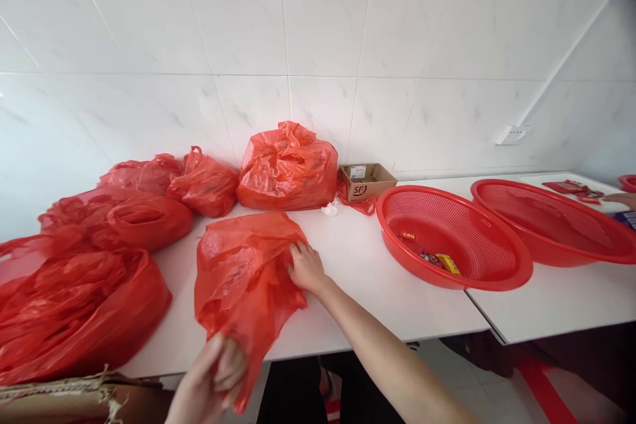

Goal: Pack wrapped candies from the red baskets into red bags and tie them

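1. Centrally, a loose red bag [243, 265] lies partly on the white table [348, 305], its narrow end drawn over the near edge; the left hand [226, 371] is clenched round that end.
2. The right hand [305, 267] rests its fingers on the bag's right side; whether they pinch the plastic, I cannot tell.
3. To the left sit several filled red bags [79, 305], crowded together; a torn cardboard carton [59, 404] shows below them.
4. Behind the loose red bag, a large red bag [293, 172] stands near the tiled wall [318, 33]; just beside it are an open cardboard box [370, 185] and a crumpled white scrap [330, 209].
5. To the right, a red basket [514, 278] holds a yellow packet [448, 264] and a red packet [408, 236]; a second basket [586, 255] adjoins it; another person's hand [621, 199] shows at the far right.
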`<action>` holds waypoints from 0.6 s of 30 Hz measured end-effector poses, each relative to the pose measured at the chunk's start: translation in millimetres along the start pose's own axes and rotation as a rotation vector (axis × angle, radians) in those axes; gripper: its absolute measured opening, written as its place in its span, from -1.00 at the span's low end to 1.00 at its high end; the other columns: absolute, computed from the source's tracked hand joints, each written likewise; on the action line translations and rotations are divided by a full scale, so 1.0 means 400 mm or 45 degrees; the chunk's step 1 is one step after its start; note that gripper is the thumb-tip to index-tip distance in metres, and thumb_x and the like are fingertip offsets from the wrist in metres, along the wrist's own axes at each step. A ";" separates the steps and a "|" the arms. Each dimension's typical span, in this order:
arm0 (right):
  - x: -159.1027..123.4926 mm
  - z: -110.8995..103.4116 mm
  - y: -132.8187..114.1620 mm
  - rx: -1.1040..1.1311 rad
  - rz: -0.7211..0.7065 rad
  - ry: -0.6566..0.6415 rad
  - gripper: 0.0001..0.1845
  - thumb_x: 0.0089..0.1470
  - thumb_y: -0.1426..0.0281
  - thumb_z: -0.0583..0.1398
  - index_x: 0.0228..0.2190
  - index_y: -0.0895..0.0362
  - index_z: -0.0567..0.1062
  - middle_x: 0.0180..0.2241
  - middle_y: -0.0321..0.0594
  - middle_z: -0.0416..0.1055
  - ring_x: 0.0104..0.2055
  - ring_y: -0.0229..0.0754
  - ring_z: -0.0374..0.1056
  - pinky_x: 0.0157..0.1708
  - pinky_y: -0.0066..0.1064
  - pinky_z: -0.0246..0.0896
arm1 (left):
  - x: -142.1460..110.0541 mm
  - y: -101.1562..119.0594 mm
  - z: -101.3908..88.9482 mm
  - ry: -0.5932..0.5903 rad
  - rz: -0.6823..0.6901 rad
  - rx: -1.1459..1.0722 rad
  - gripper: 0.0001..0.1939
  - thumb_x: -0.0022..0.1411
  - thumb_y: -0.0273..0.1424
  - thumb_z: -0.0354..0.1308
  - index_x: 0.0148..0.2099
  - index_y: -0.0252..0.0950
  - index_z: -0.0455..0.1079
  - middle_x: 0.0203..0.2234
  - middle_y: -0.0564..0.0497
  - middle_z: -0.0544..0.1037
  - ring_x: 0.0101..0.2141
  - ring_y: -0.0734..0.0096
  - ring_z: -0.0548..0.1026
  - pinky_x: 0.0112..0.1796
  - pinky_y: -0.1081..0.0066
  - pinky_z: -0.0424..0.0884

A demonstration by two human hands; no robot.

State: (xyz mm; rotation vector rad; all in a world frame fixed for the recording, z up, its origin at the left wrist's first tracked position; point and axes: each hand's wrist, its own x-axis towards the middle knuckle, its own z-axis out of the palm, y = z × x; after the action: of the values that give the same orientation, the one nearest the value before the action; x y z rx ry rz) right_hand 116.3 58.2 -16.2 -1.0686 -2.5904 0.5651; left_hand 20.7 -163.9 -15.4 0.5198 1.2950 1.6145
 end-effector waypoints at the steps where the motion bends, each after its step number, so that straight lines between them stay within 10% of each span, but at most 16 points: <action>1: -0.018 -0.013 -0.009 0.012 -0.007 0.052 -0.50 0.21 0.36 0.08 0.17 0.19 0.32 0.28 0.08 0.13 0.31 0.11 0.03 0.21 -0.02 -0.01 | 0.002 -0.008 0.015 -0.053 -0.001 0.172 -0.48 0.13 0.03 0.16 -0.58 -0.22 0.08 -0.68 0.16 0.03 -0.66 0.57 0.04 -0.68 0.53 0.22; 5: -0.125 -0.034 -0.045 0.222 -0.113 0.297 -0.62 0.23 0.21 0.11 0.02 0.07 0.46 0.19 -0.09 0.25 0.21 0.00 0.16 0.20 -0.15 0.06 | 0.012 -0.021 0.073 -0.259 0.163 0.827 -0.64 0.15 -0.06 0.20 -0.44 -0.24 0.33 -0.53 0.06 0.37 -0.47 0.41 0.32 -0.41 0.43 0.37; 9: -0.206 0.003 -0.032 0.357 -0.111 0.114 -0.43 0.05 0.34 0.28 0.11 0.09 0.39 0.06 -0.07 0.39 0.08 0.02 0.30 0.09 -0.13 0.21 | 0.031 0.013 0.089 -0.593 0.221 1.102 -0.71 0.25 -0.13 0.13 -0.34 -0.25 0.39 -0.43 0.01 0.48 -0.37 0.35 0.41 -0.29 0.39 0.38; 13: -0.243 0.005 -0.001 0.503 -0.085 0.108 -0.64 0.08 0.59 0.12 -0.13 0.08 0.53 -0.15 -0.19 0.51 -0.06 -0.09 0.39 0.00 -0.22 0.26 | 0.127 0.054 0.091 -0.351 0.494 1.206 -0.69 0.32 -0.14 0.02 -0.17 -0.21 0.50 -0.20 -0.08 0.54 -0.19 0.27 0.50 -0.18 0.36 0.43; 18: -0.314 -0.101 0.034 0.982 -0.081 0.029 -0.79 0.14 0.46 0.15 -0.21 0.05 0.56 -0.24 -0.25 0.49 -0.18 -0.18 0.40 -0.10 -0.33 0.29 | 0.329 0.073 0.041 0.055 0.624 1.301 -0.54 0.18 -0.12 0.11 0.05 -0.21 0.48 0.00 -0.19 0.47 0.08 0.01 0.40 0.03 0.09 0.36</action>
State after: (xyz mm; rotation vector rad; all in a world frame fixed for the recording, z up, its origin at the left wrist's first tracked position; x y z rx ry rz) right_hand 226.9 -13.3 -0.3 -0.7056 -2.0507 1.3638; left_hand -36.6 -41.0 -13.4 1.5127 2.1079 1.2078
